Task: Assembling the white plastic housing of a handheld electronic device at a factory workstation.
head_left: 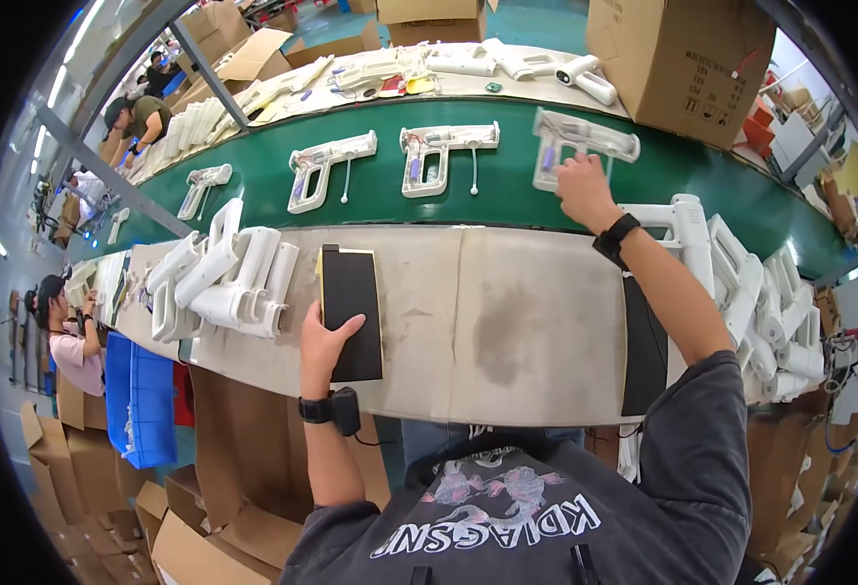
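Note:
My right hand (585, 187) reaches over the green conveyor belt, its fingers closed on a white gun-shaped housing (567, 129). That housing is slightly blurred; its open side shows wires and a purple cylinder. Further left on the belt lie similar open housings, one (451, 144) nearest and another (334, 162) beyond it, each with a thin white stem hanging down. On the worktable, my left hand (327, 341) rests at the left edge of a black flat pad (356, 312), with the thumb spread over its surface. Its other fingers are partly hidden.
White shells pile up left (222, 278) and right (780, 322) on the pale worktable (507, 302). A second black pad (648, 341) lies near my right arm. Beyond the belt stands a cardboard box (682, 68). A blue bin (141, 400) hangs low left. Other people work at the left.

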{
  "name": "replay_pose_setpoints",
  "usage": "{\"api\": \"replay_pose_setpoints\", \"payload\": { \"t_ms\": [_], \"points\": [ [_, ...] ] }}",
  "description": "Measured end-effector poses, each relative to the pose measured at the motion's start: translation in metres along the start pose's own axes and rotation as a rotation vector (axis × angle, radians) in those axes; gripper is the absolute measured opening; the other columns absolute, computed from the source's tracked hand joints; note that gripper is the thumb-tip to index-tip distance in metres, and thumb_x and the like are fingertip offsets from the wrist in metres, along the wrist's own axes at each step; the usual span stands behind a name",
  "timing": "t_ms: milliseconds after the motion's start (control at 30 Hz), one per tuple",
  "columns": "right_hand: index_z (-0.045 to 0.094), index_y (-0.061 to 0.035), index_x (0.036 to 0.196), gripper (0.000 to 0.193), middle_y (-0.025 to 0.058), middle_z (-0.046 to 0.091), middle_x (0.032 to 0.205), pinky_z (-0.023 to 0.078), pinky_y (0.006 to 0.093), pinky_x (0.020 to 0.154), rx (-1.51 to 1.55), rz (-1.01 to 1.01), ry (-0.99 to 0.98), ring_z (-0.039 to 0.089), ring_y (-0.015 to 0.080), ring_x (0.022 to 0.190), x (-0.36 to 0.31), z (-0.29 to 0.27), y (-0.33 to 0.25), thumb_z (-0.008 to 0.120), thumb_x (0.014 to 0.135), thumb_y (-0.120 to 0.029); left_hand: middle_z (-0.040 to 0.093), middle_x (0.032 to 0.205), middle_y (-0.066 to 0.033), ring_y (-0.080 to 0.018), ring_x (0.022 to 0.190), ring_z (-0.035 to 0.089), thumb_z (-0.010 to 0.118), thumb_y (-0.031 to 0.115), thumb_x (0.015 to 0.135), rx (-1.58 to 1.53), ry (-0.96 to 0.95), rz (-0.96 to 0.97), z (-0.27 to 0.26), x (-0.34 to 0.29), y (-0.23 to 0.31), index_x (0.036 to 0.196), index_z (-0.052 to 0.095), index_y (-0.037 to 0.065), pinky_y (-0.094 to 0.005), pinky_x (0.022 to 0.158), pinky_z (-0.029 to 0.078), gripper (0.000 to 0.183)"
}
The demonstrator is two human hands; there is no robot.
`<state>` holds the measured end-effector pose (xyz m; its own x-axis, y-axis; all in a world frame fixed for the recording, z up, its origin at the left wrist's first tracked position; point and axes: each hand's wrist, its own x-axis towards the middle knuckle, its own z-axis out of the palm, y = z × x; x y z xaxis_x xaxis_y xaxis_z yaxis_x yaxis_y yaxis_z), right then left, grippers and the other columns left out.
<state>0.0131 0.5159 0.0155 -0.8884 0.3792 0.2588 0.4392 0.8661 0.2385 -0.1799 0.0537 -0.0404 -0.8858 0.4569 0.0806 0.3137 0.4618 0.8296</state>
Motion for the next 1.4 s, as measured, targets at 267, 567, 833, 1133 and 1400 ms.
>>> {"api": "replay_pose_setpoints", "payload": {
  "t_ms": [267,567,833,1133,1400],
  "points": [
    [0.066,-0.005,0.084,0.014,0.0104,0.061,0.091,0.04,0.0402,0.093,0.212,-0.477,0.117,0.056,0.0272,0.099,-0.092,-0.089,-0.136,0.071,0.079,-0.017,0.07,0.118,-0.0087,-0.0166,0.105,0.069,0.065,0.011,0.1,-0.916,-0.193,-0.281,-0.057,-0.087,0.054,0.125,0.061,-0.002,-0.0283,0.092,0.055,0.029],
    [0.063,-0.0036,0.086,0.02,0.0097,0.059,0.09,0.041,0.0391,0.09,0.415,-0.58,-0.1,0.054,0.0269,0.094,-0.184,-0.099,-0.194,0.073,0.079,-0.019,0.058,0.141,-0.0137,-0.0245,0.129,0.058,0.068,-0.009,0.084,-1.161,-0.277,-0.377,-0.072,-0.141,0.041,0.151,0.038,-0.004,-0.0371,0.111,0.045,0.073],
    [0.064,-0.0042,0.09,0.021,0.0091,0.058,0.09,0.04,0.0409,0.091,0.588,-0.516,-0.106,0.054,0.0273,0.095,-0.207,-0.073,-0.2,0.075,0.08,-0.02,0.054,0.145,-0.0104,-0.0194,0.133,0.053,0.07,-0.005,0.088,-0.966,-0.574,-0.212,-0.024,-0.138,0.077,0.153,0.038,-0.001,-0.034,0.111,0.043,0.073],
    [0.072,-0.0026,0.112,0.029,0.0107,0.066,0.103,0.053,0.0362,0.081,1.28,0.009,-0.013,0.065,0.0282,0.097,-0.179,-0.145,-0.158,0.078,0.084,-0.001,0.063,0.128,-0.0043,-0.0104,0.116,0.059,0.063,0.017,0.104,-0.768,-0.758,-0.215,0.009,-0.142,0.113,0.148,0.045,0.002,-0.0277,0.1,0.049,0.05],
    [0.076,-0.0032,0.114,0.027,0.0088,0.068,0.095,0.052,0.0327,0.082,1.511,-0.191,-0.277,0.065,0.0211,0.087,-0.183,-0.129,-0.167,0.08,0.087,-0.008,0.068,0.114,-0.018,-0.0318,0.101,0.068,0.068,0.019,0.098,-0.224,-0.921,0.133,0.0,-0.156,0.114,0.139,0.052,0.002,-0.0369,0.09,0.053,0.047]
  ]
}}
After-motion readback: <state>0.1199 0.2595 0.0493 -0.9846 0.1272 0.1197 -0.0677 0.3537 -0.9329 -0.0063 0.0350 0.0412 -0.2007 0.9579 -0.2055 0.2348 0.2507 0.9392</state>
